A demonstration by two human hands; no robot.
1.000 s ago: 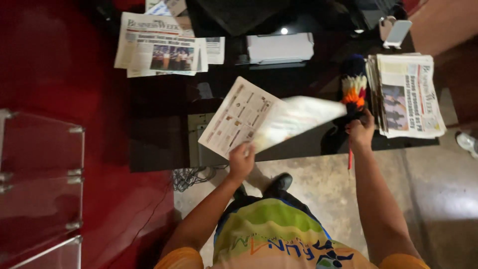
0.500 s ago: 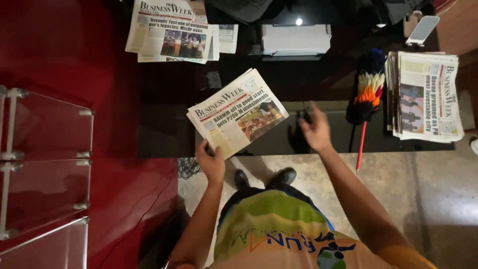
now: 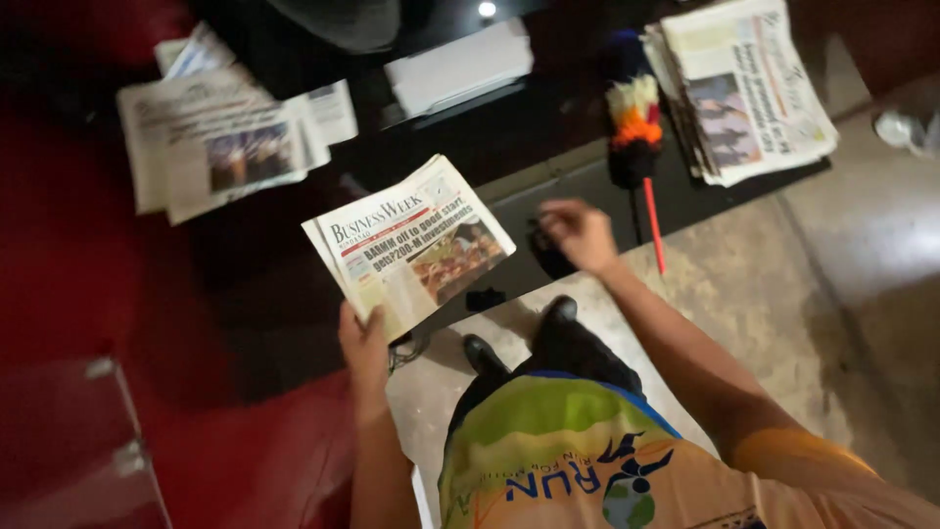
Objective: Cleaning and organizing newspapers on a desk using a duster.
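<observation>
The left hand [image 3: 364,338] now pinched the folded newspaper [image 3: 411,245] alone by its near corner; the right hand [image 3: 580,233] had let go, hovering loosely curled, seemingly empty, beside the feather duster [image 3: 634,122].

Glossy black table [image 3: 548,127] has a newspaper stack [image 3: 744,88], loose newspapers [image 3: 220,147], white papers [image 3: 460,69], and a colourful feather duster [image 3: 634,122].

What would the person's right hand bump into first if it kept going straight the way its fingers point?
The right hand points left over the dark table. It would probably first reach the folded newspaper held in the left hand, though depth is hard to judge.
</observation>
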